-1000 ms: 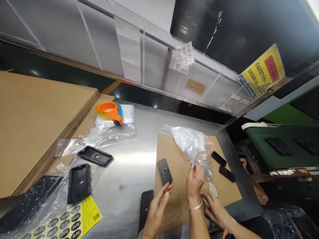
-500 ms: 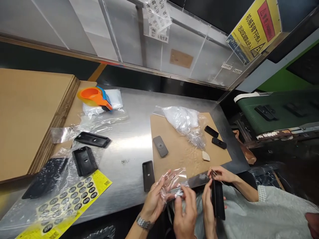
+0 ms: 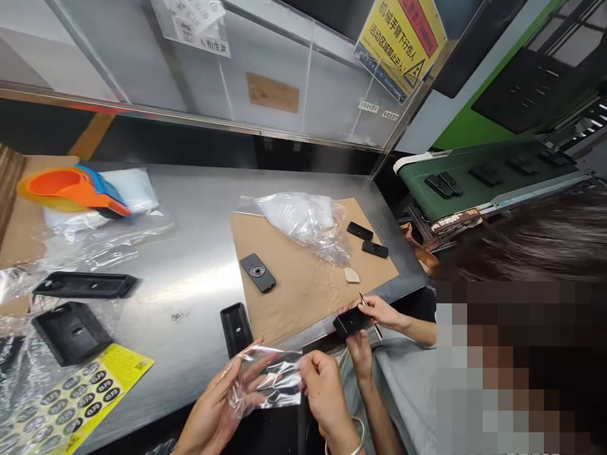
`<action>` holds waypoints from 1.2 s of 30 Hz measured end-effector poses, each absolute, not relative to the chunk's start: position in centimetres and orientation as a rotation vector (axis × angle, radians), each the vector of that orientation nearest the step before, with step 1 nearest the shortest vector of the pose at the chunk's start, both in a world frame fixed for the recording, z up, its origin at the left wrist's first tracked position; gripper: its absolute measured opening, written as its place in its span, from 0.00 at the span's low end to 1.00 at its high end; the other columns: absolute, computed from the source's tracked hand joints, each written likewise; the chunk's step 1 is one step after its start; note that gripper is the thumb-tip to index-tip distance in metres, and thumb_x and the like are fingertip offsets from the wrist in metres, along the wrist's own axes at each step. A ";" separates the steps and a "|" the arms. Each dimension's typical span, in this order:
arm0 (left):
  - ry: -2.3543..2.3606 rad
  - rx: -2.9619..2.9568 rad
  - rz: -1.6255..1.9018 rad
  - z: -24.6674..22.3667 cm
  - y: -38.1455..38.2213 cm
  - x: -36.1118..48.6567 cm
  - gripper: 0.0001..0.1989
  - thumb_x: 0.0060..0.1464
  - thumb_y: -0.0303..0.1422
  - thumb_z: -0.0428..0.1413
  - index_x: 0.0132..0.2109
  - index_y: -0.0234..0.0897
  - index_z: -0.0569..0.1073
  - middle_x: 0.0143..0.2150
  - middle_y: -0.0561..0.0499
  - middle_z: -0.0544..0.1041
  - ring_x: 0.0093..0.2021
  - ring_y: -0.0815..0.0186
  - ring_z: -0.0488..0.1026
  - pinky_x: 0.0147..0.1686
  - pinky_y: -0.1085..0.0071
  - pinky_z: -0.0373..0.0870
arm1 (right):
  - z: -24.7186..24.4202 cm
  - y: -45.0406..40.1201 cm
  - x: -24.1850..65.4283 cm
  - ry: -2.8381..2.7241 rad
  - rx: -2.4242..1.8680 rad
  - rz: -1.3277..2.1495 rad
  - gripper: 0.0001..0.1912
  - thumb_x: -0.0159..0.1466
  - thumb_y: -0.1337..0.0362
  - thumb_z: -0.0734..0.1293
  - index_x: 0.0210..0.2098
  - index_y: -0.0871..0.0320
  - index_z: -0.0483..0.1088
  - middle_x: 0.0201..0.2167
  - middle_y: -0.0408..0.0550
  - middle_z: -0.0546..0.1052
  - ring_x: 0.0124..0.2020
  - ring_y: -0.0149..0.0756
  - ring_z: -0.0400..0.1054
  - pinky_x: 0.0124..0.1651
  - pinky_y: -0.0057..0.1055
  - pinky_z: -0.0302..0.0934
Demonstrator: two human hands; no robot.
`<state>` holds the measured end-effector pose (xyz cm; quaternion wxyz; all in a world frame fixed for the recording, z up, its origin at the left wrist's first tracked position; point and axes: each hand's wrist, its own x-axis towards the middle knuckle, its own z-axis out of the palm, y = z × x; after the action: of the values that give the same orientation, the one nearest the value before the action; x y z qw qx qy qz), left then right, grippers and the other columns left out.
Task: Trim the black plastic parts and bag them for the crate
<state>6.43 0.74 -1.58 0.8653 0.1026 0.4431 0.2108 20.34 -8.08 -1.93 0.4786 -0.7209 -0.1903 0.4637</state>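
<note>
A clear plastic bag (image 3: pixel 283 383) is stretched between my two hands above the front edge of the table. My left hand (image 3: pixel 219 399) holds its left end, and the fingers show through the film. Thumb and forefinger of my right hand (image 3: pixel 327 393) pinch its right edge. I see nothing inside the bag. Just beyond my left fingers lies a long black plastic shell (image 3: pixel 232 325), hollow side up. Farther off, a dark flat part with a round dial (image 3: pixel 265 278) rests on a cardboard sheet (image 3: pixel 294 297).
On the right, a co-worker's hands (image 3: pixel 379 313) hold a black housing (image 3: pixel 351 322) and a thin tool. A bag of white material (image 3: pixel 303 218) and small black parts (image 3: pixel 374 249) lie on the cardboard. Left are a tape dispenser (image 3: pixel 107 196), black shells (image 3: pixel 71 332) and a sticker sheet (image 3: pixel 95 398).
The view has swung right, so the table things sit farther left. The bag is now spread between my hands, with my right hand at its edge. The co-worker's housing has been raised and turned.
</note>
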 end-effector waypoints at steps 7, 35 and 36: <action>1.073 0.335 0.471 -2.3 -1.0 6.2 0.34 0.41 0.35 0.60 0.56 0.36 0.59 0.42 0.42 0.76 0.34 0.59 0.74 0.25 0.71 0.70 | -1.2 -10.0 20.6 -0.787 -2.174 0.450 0.29 0.63 0.58 0.51 0.60 0.65 0.44 0.30 0.53 0.73 0.33 0.40 0.68 0.37 0.35 0.60; 0.920 2.276 0.157 -4.7 3.3 18.3 0.20 0.50 0.28 0.44 0.49 0.48 0.70 0.32 0.50 0.74 0.29 0.66 0.70 0.28 0.72 0.58 | -2.1 -16.1 20.2 -1.232 -2.774 0.561 0.24 0.60 0.71 0.55 0.56 0.69 0.56 0.26 0.55 0.77 0.24 0.44 0.72 0.26 0.33 0.64; 0.926 2.302 0.137 -4.7 3.1 18.1 0.20 0.51 0.28 0.44 0.49 0.48 0.69 0.32 0.50 0.74 0.29 0.65 0.71 0.27 0.72 0.58 | -2.1 -16.3 20.2 -1.231 -2.773 0.552 0.24 0.60 0.71 0.55 0.56 0.69 0.56 0.26 0.55 0.77 0.24 0.44 0.72 0.26 0.33 0.64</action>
<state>18.05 3.06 -4.66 0.3223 0.8769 0.3529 0.0522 20.24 -16.31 -2.05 0.0289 -0.8988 -0.3992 0.1790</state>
